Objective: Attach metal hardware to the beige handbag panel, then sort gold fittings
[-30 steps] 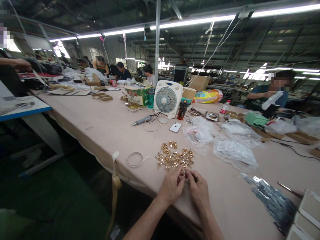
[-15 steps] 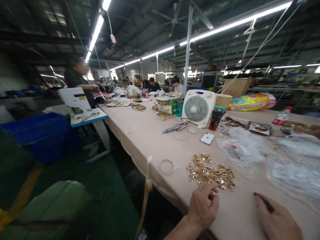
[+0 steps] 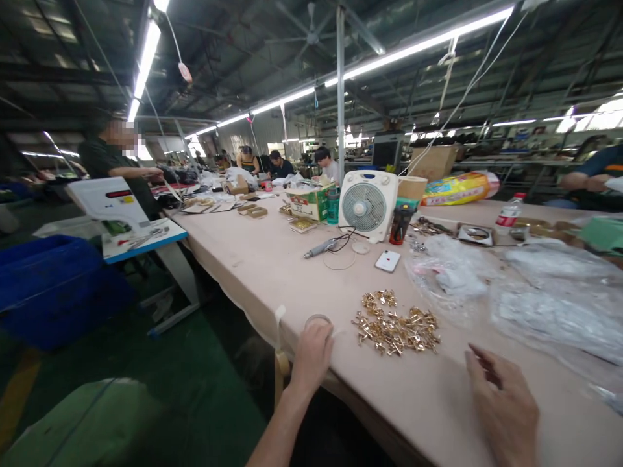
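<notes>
A heap of small gold metal pieces (image 3: pixel 396 324) lies on the long beige table (image 3: pixel 272 266), near its front edge. My left hand (image 3: pixel 311 357) rests over a white tape ring (image 3: pixel 318 319) left of the heap, fingers curled down on it. My right hand (image 3: pixel 501 402) lies on the table to the right of the heap with fingers bent, something dark and thin showing under the fingertips; I cannot make out what it is.
Clear plastic bags (image 3: pixel 530 292) lie right of the heap. Behind it are a white phone (image 3: pixel 388 261), a white fan (image 3: pixel 363 204), a dark cup (image 3: pixel 400 224) and a pen-like tool (image 3: pixel 318 248). Other people work at the far end. A blue bin (image 3: pixel 53 285) stands on the floor.
The view swung left. My hands came apart from in front of the heap: the left moved left onto the tape ring, the right moved out to the right.
</notes>
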Available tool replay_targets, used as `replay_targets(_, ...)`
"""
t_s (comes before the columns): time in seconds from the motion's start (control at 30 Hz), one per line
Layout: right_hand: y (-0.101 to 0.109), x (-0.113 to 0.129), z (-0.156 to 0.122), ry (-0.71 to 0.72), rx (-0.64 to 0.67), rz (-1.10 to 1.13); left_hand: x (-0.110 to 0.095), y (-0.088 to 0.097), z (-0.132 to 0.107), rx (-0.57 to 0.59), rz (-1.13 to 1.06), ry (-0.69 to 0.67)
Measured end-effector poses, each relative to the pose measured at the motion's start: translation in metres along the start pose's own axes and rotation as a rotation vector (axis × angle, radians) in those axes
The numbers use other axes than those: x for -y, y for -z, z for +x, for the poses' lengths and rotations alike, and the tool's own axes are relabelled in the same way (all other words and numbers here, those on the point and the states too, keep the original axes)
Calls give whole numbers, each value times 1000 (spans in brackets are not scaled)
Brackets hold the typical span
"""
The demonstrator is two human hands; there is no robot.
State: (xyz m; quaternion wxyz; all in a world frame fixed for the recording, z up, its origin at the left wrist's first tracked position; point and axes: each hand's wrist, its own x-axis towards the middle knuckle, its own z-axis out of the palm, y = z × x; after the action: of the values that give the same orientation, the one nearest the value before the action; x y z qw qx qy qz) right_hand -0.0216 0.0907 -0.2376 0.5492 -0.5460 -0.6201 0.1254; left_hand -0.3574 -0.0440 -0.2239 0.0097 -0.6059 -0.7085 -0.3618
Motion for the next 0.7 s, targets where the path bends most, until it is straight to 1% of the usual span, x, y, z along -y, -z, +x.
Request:
replay_targets(0.03,-5,11,-8,56,66,77,-5,-1,-7,3,-23,-22)
replay_targets(0.07,-10,22,-17,107,161,160,-12,-3,-15,7,-48,-43)
replay_targets(0.17,-28,55,-43,182,483,386,-28,-9,-33,21,-105,-91)
replay_targets(0.23,-40,73,-55,226,643,425,-35,-13,-40,19,-120,-115)
replay_targets(0.3,-50,85,-61,261,755,406,-37,-16,-43,8,-120,-144)
replay_targets(0.4,-62,90,-62,292,835,346,-36,-17,-42,-1,-113,-188)
replay_targets(0.5,-70,85,-61,324,862,290,-35,-15,-40,21,-97,-200)
replay_targets(0.6,-73,80,-60,338,881,292,-37,-11,-37,48,-55,-207)
replay_targets(0.7,-72,79,-62,346,872,317,-41,-7,-30,107,-12,-258)
